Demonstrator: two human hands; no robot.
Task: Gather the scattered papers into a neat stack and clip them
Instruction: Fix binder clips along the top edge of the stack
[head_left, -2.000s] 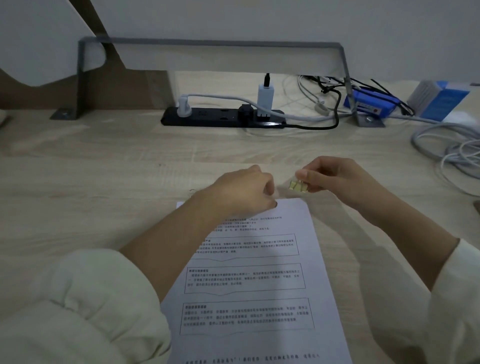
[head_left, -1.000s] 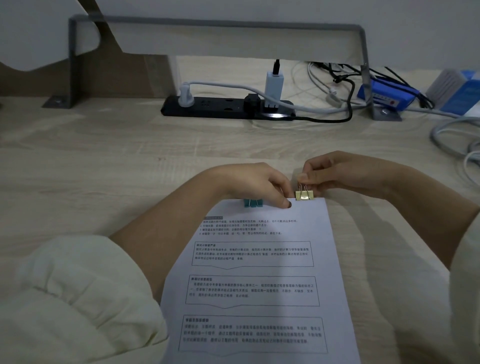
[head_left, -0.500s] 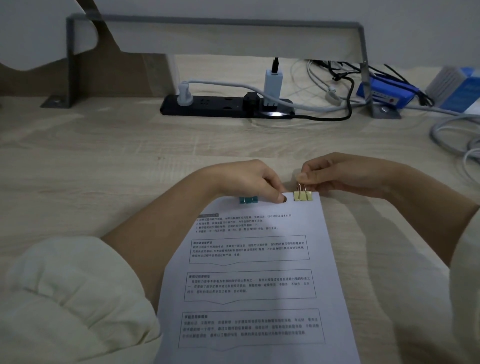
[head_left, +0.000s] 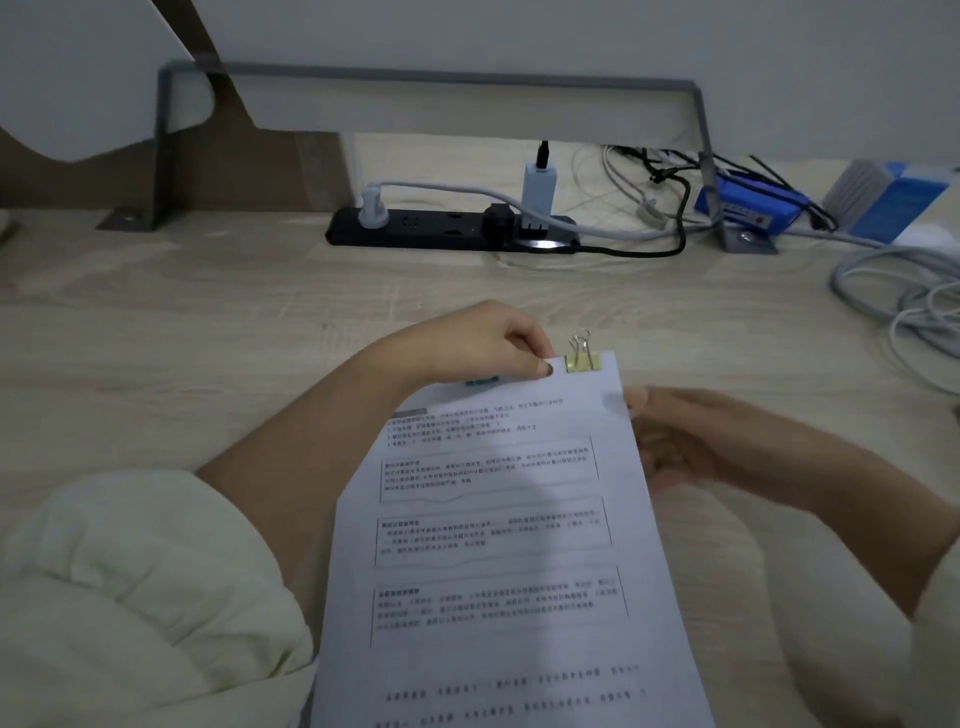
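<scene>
1. Since half a second earlier, our right hand (head_left: 691, 441) had let go of the yellow metal binder clip (head_left: 583, 359) and dropped to the right edge of the white printed paper stack (head_left: 509, 545). Our left hand (head_left: 483, 343) had stayed at the top edge.
2. In the head view, the yellow clip sat clamped on the top edge near the right corner, with its wire handles standing up. A small teal binder clip (head_left: 482, 382) sat on the same edge farther left, half hidden under our left hand.
3. Our left hand pinched the top edge between the two clips, thumb on the top sheet. We judged this kept the sheets squared.
4. Our right hand was blurred, its fingers loosely spread beside the edge. We could not tell whether it gripped the stack.
5. The stack lay lengthwise on the pale wooden desk (head_left: 208, 338), well in front of the black power strip (head_left: 447, 235).
6. With both clips on, we judged the clipping nearly done.
</scene>
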